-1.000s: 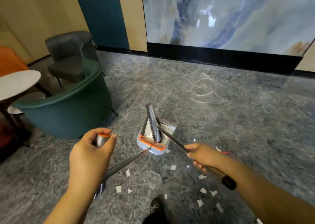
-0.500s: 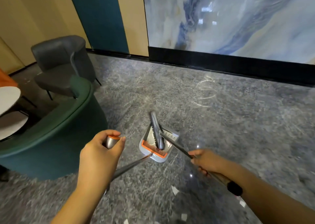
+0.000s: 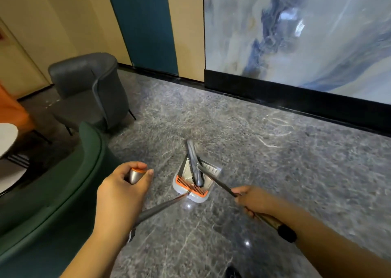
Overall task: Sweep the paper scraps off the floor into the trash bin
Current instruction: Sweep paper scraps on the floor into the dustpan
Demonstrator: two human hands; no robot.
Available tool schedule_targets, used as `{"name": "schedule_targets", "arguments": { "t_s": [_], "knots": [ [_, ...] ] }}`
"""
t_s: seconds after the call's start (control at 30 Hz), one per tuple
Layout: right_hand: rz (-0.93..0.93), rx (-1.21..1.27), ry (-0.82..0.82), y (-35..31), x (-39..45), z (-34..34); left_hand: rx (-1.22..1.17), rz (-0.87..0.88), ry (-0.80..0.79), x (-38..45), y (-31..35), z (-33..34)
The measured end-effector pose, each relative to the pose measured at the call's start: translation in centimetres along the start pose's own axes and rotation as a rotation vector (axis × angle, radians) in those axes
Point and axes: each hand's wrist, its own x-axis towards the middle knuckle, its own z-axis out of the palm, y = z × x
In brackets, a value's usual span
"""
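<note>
1. The left hand [image 3: 121, 195], at lower centre-left of the frame, has its grip curled round the top of a smooth grey metal dustpan handle with an orange cap [image 3: 135, 175].
2. That handle slants toward the frame's centre to a grey plastic dustpan with an orange comb-toothed edge [image 3: 193, 187], a shallow square tray.
3. The right hand [image 3: 252, 199], at lower centre-right, has its grip closed round a thin dark metal broom pole with a black end cap [image 3: 220, 183].
4. The pole runs up-left to a narrow grey plastic broom head [image 3: 193, 163], which lies inside the dustpan, its tip past the far rim.
5. No paper scraps can be made out in the blurred frame.
6. The polished grey marble floor with white veining [image 3: 275, 171] reflects small points of light.
7. At left stand a rounded dark green armchair [image 3: 53, 193] and a grey padded chair on thin black legs [image 3: 88, 91].
8. Along the top run cream and teal wall panels [image 3: 146, 23], a glossy blue-white marble slab [image 3: 296, 34] and a black skirting [image 3: 296, 99].
</note>
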Motion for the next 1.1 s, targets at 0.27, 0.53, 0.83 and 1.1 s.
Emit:
{"name": "schedule_targets", "arguments": {
  "t_s": [0.27,0.53,0.83,1.1],
  "knots": [
    [-0.070,-0.036,-0.049,-11.8,14.2,-9.6,-0.029,-0.040,0.121,15.7,2.2,6.4],
    [-0.067,-0.085,-0.091,-22.6,32.5,-13.7,0.001,-0.071,0.144,34.6,0.0,11.1],
    [-0.066,-0.087,-0.101,-38.5,49.6,-19.6,-0.009,-0.060,0.091,58.4,1.0,15.4],
    [-0.100,-0.115,-0.136,-49.9,66.1,-25.7,0.027,-0.046,0.150,77.6,0.5,21.9]
  ]
}}
